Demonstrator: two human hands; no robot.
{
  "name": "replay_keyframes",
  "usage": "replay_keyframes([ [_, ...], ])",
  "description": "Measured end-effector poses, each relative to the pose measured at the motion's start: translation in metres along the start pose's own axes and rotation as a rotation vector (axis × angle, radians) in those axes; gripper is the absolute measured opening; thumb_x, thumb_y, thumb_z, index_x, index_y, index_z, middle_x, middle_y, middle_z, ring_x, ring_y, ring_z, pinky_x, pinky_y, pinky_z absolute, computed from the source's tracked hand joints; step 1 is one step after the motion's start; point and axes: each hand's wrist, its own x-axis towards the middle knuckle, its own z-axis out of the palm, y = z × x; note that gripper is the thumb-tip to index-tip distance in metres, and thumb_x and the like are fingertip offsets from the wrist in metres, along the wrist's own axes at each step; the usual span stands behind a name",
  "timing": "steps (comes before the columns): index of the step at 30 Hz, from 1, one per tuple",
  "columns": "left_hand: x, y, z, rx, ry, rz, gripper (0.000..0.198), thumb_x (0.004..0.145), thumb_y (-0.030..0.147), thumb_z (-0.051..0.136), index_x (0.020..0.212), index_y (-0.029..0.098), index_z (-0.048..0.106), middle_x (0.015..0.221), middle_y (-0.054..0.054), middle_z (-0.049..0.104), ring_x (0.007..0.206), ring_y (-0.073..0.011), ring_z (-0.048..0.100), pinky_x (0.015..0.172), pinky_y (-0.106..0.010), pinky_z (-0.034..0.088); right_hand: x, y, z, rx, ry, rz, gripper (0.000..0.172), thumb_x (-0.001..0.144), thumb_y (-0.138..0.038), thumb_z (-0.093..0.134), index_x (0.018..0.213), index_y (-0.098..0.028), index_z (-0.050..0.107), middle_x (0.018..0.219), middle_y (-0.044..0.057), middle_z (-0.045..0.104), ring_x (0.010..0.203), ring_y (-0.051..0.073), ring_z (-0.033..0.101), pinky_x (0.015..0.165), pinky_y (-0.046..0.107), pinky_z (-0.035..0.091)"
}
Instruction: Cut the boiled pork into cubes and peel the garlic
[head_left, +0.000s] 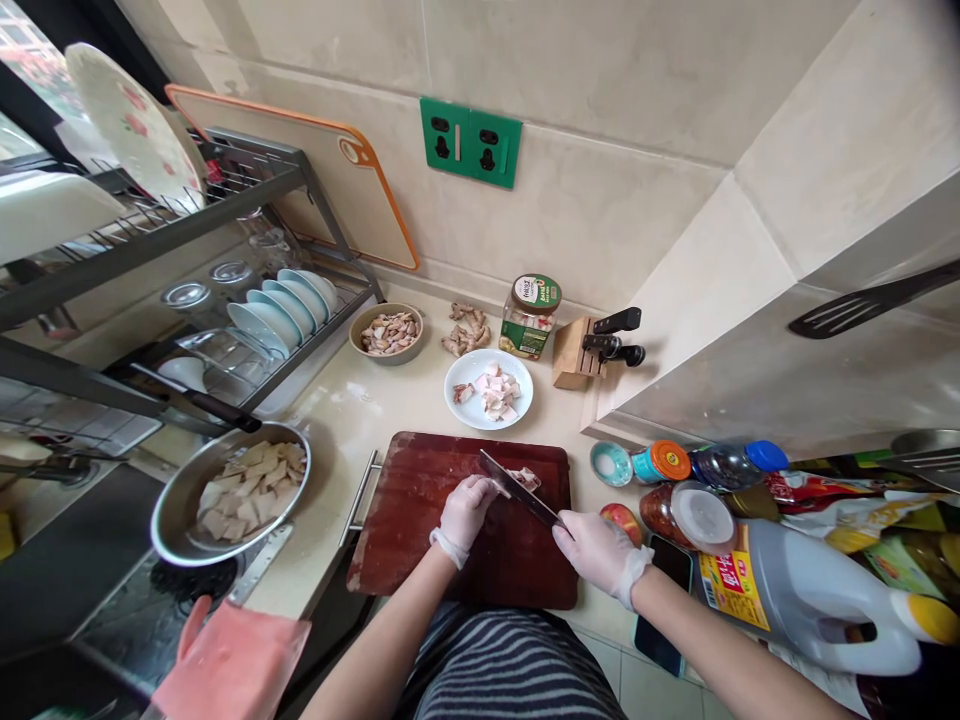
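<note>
Clock reference: the centre of the dark red cutting board (405, 530), with 12 o'clock straight ahead.

Right hand (602, 550): gloved, positioned toward 3 o'clock. Its fingers are wrapped around the handle of the knife (523, 491), whose blade extends across the board and points between 10 and 11 o'clock.

Left hand (469, 512): gloved, over the middle of the board on the near side of the blade. Its fingers are bent and held close together, tips toward the blade; whether they pinch anything cannot be told.

Workpiece: the meat (528, 478), pale with reddish parts, lies on the board at 2 o'clock, just beyond the blade (which partly hides it).

Surrounding items: at 12 o'clock, near the board's far edge, a white plate (480, 421) carries pale cut pieces (500, 390) in a cluster, with a redder piece (463, 393) on its left side. Ginger (466, 331) lies beyond the plate. At 11 o'clock, a bowl (391, 357) contains garlic cloves (389, 332). At 1 o'clock, a wooden knife block (571, 358) stands beside a green-labelled jar (528, 320). At 9 o'clock, a metal pan (159, 530) contains pale slices (253, 490).
</note>
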Motion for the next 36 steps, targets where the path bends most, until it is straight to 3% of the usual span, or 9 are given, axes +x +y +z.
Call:
replay_keyframes([
  [25,0.005,0.001,-0.002,0.045,-0.034,-0.010,0.026,0.090,0.027,0.045,0.074,0.020,0.065,0.079,-0.003,0.065,0.074,-0.0130,0.059,0.069,-0.022,0.048,0.012,-0.012,-0.018,0.011,-0.086,0.011,0.030,0.089,-0.029,0.034,0.089,-0.019,0.062,0.089,0.013,0.070,0.084,0.025,0.066,0.060,0.029,0.036],
  [36,0.005,-0.001,-0.003,0.060,-0.027,0.035,0.025,0.090,0.026,0.045,0.076,0.020,0.065,0.080,-0.004,0.066,0.074,-0.0130,0.061,0.069,-0.022,0.048,0.025,-0.018,-0.015,0.041,-0.086,0.008,0.032,0.089,-0.029,0.033,0.090,-0.017,0.062,0.089,0.015,0.069,0.084,0.027,0.066,0.063,0.031,0.039],
])
